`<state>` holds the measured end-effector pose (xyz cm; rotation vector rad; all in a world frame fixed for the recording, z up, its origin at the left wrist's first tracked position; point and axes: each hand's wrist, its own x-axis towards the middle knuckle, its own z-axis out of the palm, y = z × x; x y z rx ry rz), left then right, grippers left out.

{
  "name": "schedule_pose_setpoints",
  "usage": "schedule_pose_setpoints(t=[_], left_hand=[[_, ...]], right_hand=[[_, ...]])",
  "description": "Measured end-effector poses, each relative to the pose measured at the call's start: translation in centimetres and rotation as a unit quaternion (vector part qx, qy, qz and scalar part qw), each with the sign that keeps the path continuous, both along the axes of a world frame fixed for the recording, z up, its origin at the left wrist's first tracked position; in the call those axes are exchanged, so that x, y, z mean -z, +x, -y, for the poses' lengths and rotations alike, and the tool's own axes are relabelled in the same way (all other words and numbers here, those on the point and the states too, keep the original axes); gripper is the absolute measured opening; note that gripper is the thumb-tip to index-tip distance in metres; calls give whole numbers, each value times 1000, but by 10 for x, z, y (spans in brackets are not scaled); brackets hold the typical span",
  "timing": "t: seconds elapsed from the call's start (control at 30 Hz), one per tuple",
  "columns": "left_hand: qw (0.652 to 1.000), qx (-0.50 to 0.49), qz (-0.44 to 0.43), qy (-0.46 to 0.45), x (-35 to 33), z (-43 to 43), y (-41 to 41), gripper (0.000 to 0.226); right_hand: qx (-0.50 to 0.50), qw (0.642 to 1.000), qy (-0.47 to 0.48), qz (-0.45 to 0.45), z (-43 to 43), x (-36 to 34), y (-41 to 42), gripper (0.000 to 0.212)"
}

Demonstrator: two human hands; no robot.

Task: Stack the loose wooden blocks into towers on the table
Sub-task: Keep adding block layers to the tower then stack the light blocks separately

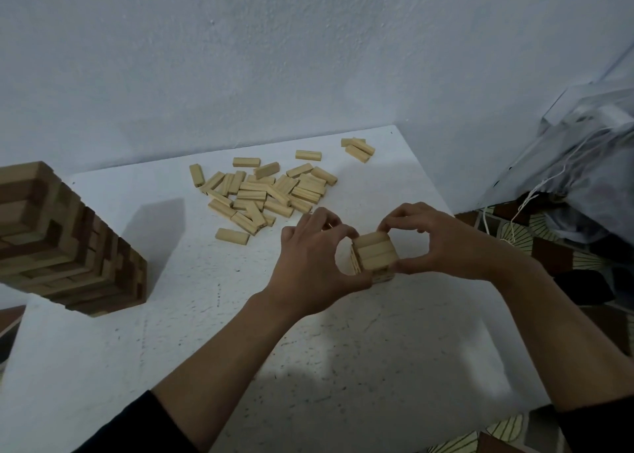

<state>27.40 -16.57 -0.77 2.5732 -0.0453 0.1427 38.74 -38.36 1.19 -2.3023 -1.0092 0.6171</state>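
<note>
Left hand (pixel 308 257) and right hand (pixel 442 243) grip one short tower (pixel 374 255), three blocks topmost. One tall tower (pixel 68 246) left; loose pile (pixel 267 195) beyond.

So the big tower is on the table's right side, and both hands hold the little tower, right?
Not quite. The head view shows the big tower on the left side of the table. The left hand and right hand do hold the little tower.

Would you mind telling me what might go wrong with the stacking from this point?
The left hand and right hand pinch the short tower; uneven pressure could skew its layers. The tall tower stands near the left edge of the table; a bump might topple it.
</note>
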Motion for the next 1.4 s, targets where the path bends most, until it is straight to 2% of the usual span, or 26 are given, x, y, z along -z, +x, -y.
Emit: schedule_pose_setpoints(t=[0.13,1.2,1.4], left_hand=[[1000,0,-9,-3,-1,0,0,59],[1000,4,-12,-15,3,-3,1,63],[1000,7,-17,-13,4,-5,1,72]], right_hand=[[-1,1000,3,5,-1,-1,1,50],[21,999,46,-10,0,4,-1,49],[32,999,37,-6,2,4,-1,66]])
